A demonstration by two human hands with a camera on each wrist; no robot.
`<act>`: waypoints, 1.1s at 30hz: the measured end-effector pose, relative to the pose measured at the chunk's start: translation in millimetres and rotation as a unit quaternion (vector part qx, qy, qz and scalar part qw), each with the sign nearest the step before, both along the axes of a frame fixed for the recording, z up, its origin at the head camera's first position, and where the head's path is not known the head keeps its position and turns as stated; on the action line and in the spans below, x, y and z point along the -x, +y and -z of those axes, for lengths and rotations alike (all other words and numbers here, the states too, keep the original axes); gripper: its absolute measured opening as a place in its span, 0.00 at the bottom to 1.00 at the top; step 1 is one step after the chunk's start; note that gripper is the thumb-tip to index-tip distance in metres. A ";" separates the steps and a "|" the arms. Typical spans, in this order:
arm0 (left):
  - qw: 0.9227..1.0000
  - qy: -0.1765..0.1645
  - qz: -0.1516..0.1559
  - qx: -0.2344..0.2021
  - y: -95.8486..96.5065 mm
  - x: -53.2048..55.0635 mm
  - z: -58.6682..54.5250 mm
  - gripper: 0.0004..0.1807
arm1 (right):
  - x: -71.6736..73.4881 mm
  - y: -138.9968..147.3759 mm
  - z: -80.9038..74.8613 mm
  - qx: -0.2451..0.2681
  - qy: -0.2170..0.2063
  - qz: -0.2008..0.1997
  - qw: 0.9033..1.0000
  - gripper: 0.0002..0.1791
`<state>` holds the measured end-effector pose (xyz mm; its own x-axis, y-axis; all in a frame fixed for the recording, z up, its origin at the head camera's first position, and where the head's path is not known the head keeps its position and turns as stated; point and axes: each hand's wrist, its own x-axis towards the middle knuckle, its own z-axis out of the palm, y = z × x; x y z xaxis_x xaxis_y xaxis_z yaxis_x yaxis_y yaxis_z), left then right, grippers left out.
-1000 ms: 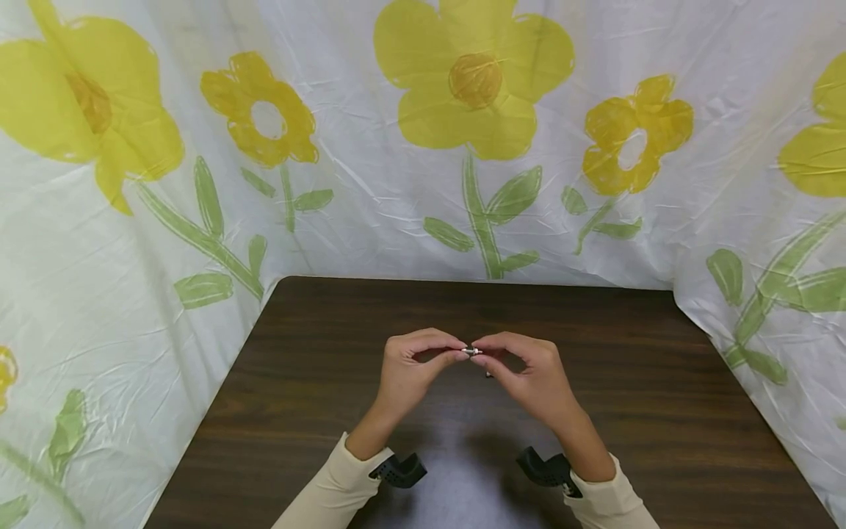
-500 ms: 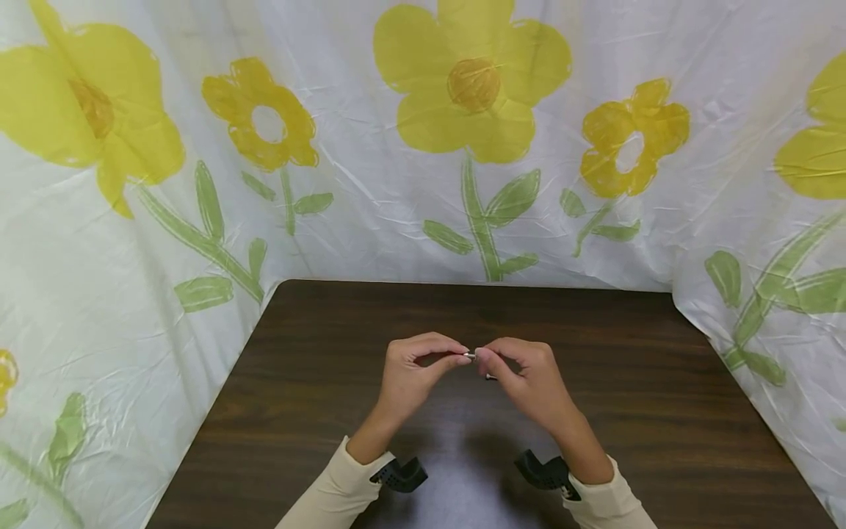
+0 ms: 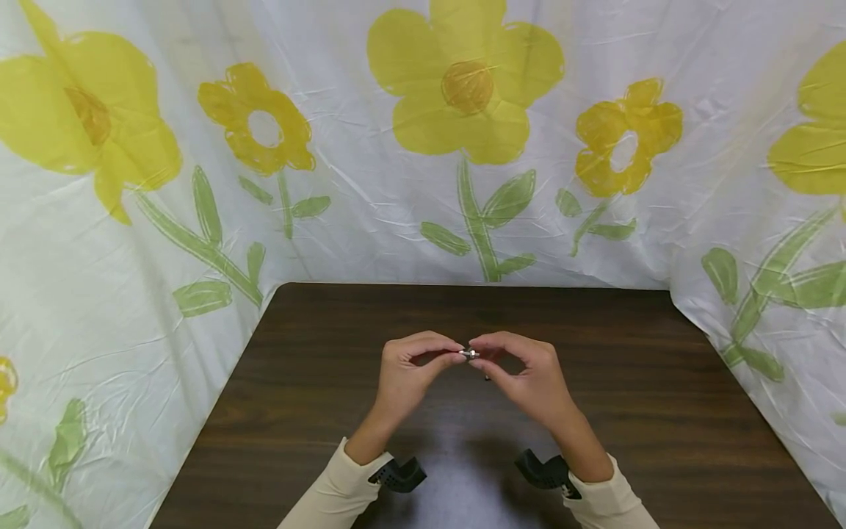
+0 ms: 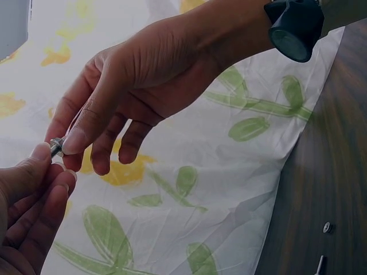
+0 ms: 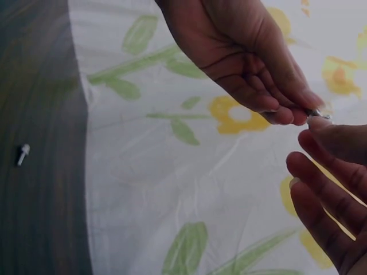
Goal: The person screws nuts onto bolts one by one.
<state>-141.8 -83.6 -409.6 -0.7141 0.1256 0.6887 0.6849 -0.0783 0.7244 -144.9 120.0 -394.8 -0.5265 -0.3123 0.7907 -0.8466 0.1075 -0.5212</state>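
Note:
A small silver bolt (image 3: 471, 354) with a wider, nut-like collar sits between the two hands, above the table. My left hand (image 3: 405, 375) pinches its left end between thumb and index finger. My right hand (image 3: 538, 378) has its thumb and index fingertips curled around the right end, thumb below and finger above. In the left wrist view, the right thumb (image 4: 75, 140) lies right at the collar (image 4: 56, 145). The right wrist view shows the bolt (image 5: 319, 115) mostly hidden by fingertips, with the other right fingers spread loosely.
Another small bolt (image 5: 23, 153) lies on the dark wooden table (image 3: 317, 411). The left wrist view shows a small round metal piece (image 4: 327, 227) and a thin metal shank (image 4: 320, 264) there. A white flowered curtain (image 3: 370, 242) hangs around the table's far and side edges.
Half a second ago the right thumb and finger were pinched together over the bolt's right end; now they stand wider apart around it, showing the collar. The left hand keeps its pinch.

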 end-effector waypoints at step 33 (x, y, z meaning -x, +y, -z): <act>1.000 0.004 0.008 -0.004 0.6 -0.3 -1.1 0.07 | -3.4 -1.9 1.6 -0.040 -0.050 0.013 0.998 0.10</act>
<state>-141.5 -83.0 -408.6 -0.7061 0.1314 0.6958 0.6897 -0.0947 0.7178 -141.5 118.1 -396.4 -0.6105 -0.3569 0.7071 -0.7871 0.1736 -0.5919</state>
